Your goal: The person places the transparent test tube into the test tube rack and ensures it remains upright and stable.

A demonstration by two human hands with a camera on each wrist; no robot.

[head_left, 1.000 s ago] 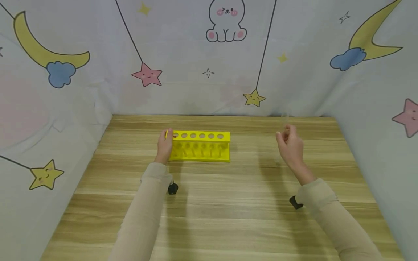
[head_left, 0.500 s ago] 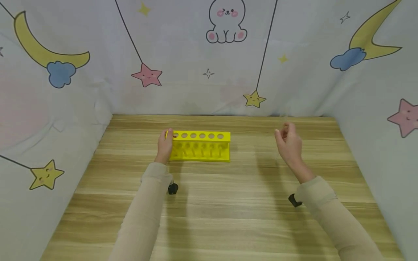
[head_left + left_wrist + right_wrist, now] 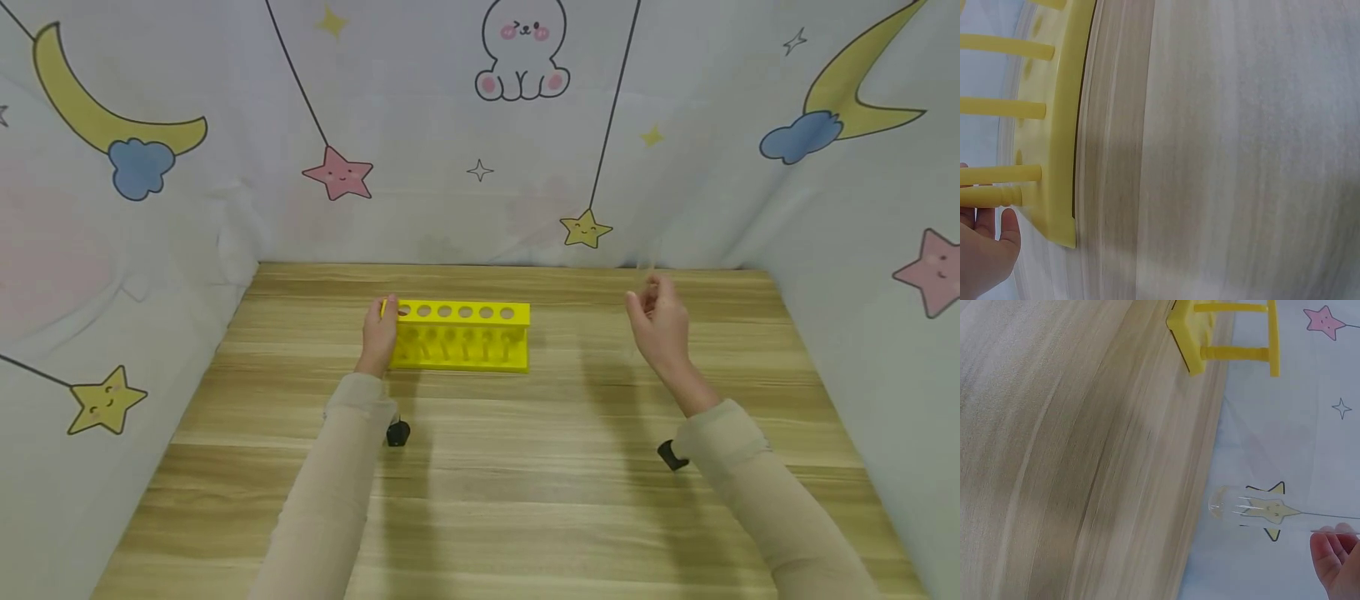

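A yellow test tube rack (image 3: 476, 321) stands on the table, with a row of round holes along its top board and pegs below. My left hand (image 3: 377, 337) grips the rack's left end, thumb at the front; in the left wrist view those fingers (image 3: 1009, 228) are beside the end post. To the right of the rack and apart from it, my right hand (image 3: 662, 329) pinches a clear test tube (image 3: 1235, 505) above the table. The tube's rounded end shows in the right wrist view; in the head view it is very faint.
The wood-grain table (image 3: 480, 467) is enclosed by white cloth walls (image 3: 420, 108) printed with stars, moons and a bear. The back wall rises just behind the rack. Dark wrist-camera parts (image 3: 398, 433) hang under both sleeves.
My right hand has shifted slightly left and away from me with the test tube, a little closer to the rack. The left hand and the rack stay where they were.
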